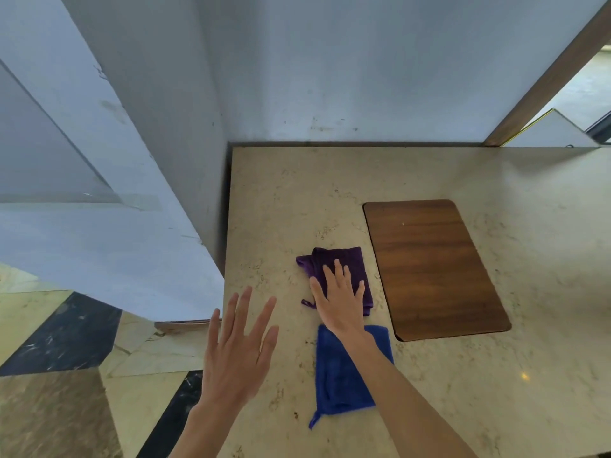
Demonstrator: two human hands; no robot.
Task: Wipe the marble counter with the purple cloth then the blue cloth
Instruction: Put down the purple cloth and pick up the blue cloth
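The marble bench (429,391) fills the right and lower part of the view, its left edge running beside a grey wall panel and its far edge meeting the back wall; a dark wooden board (433,269) is set into it toward the right. Near the left edge lie the two cloths: the blue cloth (340,375) closer to the person, flat and roughly folded, with a small hanging loop at its near corner, and the purple cloth (344,262) just beyond it, between the left edge and the wooden board, slightly bunched at its far left corner. Both look like soft, light microfibre that will crumple and slide easily on the smooth stone, so the purple one is probably best driven by a flat palm pressing on its middle rather than by a pinch at an edge. The right hand (340,302) lies palm down on the purple cloth, the forearm crossing over the blue cloth, fingers (339,271) extended and only a little spread, pressing the cloth rather than gripping it. The left hand (238,355) hovers over the bench's left edge, palm down, its fingers (244,312) spread wide and holding nothing.
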